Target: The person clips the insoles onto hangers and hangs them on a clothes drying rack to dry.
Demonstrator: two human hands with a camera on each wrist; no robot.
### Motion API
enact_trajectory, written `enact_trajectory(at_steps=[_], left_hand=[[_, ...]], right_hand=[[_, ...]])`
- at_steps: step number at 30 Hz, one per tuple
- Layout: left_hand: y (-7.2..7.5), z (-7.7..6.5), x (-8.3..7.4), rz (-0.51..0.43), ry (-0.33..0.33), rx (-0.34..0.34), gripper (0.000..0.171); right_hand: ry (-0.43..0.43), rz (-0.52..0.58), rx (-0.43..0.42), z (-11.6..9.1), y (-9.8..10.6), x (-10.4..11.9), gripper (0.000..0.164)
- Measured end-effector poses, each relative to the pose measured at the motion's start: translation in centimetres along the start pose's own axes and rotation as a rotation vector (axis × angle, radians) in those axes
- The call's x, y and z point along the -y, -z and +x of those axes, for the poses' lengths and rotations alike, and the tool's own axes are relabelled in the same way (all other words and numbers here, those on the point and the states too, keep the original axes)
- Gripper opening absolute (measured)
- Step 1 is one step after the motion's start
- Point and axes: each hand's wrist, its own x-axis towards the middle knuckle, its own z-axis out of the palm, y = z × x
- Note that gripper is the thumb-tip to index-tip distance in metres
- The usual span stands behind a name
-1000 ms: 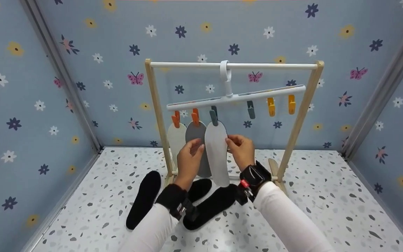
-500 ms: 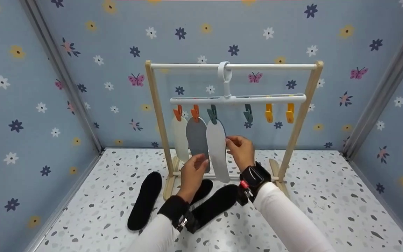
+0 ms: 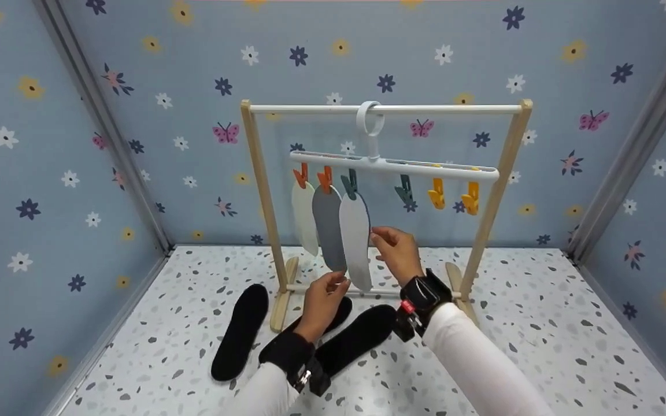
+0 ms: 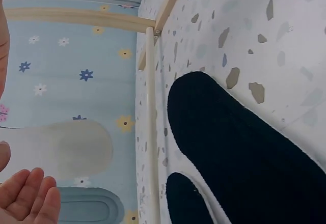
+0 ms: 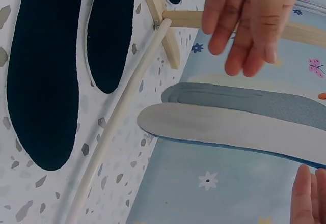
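A pale grey insole hangs from a green clip on the white hanger. Left of it, orange clips hold a darker grey insole and a whitish insole. My left hand is low in front, loose fingers close to the lower ends of the grey insoles, with nothing in its grasp. At the pale grey insole's right edge is my right hand; in the right wrist view its straight fingertips lie just below that edge, the fingers holding nothing.
The hanger hooks over the rail of a wooden rack. Another green clip and two yellow clips hang on its right half without insoles. Black insoles lie on the speckled surface in front. A flowered wall stands behind.
The hanger has swung from left end low to right end low, lifting the insoles. My left hand has dropped from the insoles' upper part to their lower ends; my right hand stays nearly put.
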Motion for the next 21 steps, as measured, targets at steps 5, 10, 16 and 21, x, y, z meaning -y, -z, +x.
enact_trajectory(at_steps=[5, 10, 16, 21], left_hand=[[-0.2, -0.6, 0.9, 0.03, 0.007, 0.102, 0.03], [-0.4, -1.5, 2.4, 0.095, 0.01, 0.189, 0.029], [-0.8, -1.8, 7.0, 0.272, -0.109, 0.179, 0.03], [-0.9, -2.3, 7.7, 0.391, -0.119, 0.158, 0.027]], right_hand=[[-0.029, -0.037, 0.029, -0.1, 1.1, -0.3, 0.032], [-0.058, -0.115, 0.12, -0.1, 3.5, -0.9, 0.034], [-0.081, -0.268, 0.176, -0.3, 7.6, -2.0, 0.029], [-0.086, -0.269, 0.065, -0.1, 10.8, -2.3, 0.033]])
